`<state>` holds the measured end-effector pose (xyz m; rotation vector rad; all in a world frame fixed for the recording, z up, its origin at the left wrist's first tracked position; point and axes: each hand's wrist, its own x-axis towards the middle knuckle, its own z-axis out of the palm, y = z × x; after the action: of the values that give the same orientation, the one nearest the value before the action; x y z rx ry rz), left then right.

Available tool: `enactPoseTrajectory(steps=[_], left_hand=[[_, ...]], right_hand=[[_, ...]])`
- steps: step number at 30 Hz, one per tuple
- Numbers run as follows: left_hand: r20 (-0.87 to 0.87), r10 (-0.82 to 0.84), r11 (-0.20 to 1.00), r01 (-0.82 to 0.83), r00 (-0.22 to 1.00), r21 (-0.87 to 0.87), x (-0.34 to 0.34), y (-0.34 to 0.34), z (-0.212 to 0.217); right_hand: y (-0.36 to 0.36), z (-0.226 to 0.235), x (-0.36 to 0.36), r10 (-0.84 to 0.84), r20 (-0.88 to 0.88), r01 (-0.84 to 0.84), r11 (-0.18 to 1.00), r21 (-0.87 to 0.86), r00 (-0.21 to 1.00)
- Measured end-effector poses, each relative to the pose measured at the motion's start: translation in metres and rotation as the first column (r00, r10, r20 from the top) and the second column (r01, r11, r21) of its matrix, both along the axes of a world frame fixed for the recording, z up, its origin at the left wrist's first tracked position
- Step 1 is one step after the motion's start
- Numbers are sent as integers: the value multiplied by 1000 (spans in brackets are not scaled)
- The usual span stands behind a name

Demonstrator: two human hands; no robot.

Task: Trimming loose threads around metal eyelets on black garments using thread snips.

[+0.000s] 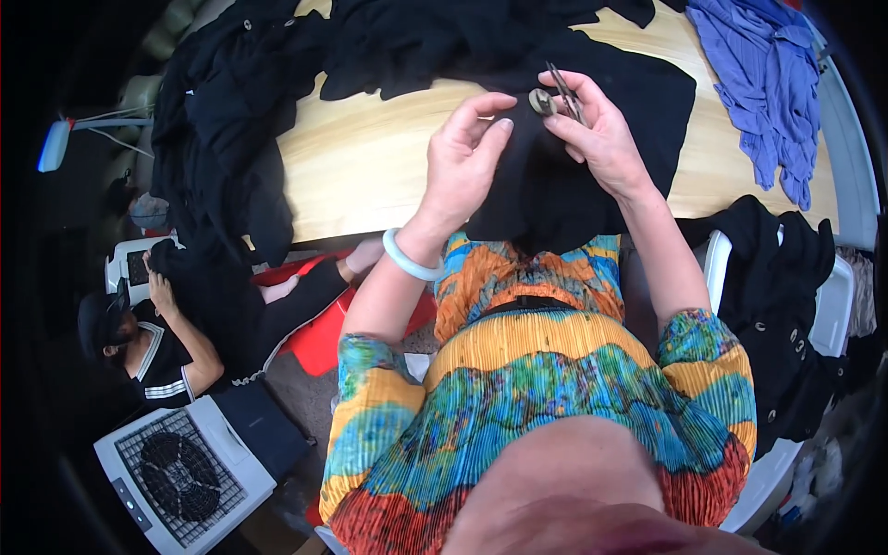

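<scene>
Soft, limp black knit garment pinched by left hand; round grey button and small metal scissors gripped in right hand; best held near button.

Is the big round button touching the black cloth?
Touching. The head view shows the round button lying flat on the black cloth, with no gap, pinched between fingers of the left hand and right hand, which also holds small scissors.

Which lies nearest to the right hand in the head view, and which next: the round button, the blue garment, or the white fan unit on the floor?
From the right hand:
1. The round button, at its fingers, on the black garment.
2. The blue garment, on the table's far right.
3. The white fan unit, on the floor at lower left.
</scene>
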<state>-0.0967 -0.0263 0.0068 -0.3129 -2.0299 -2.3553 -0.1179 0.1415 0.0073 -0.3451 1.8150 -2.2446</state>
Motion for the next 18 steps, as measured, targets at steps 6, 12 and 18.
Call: enactPoseTrajectory(steps=[6, 12, 18], left_hand=[[-405, 200, 907, -325, 892, -269, 1, 8, -11], [-334, 254, 921, -332, 908, -202, -2, 14, -18], [-380, 207, 904, -325, 901, -279, -5, 13, -19]], right_hand=[[-7, 1, 1, -26, -52, 25, 1000, -4, 998], [-5, -11, -5, -30, -160, 41, 997, 66, 987], [-5, -6, -2, -9, -124, 19, 996, 82, 992]])
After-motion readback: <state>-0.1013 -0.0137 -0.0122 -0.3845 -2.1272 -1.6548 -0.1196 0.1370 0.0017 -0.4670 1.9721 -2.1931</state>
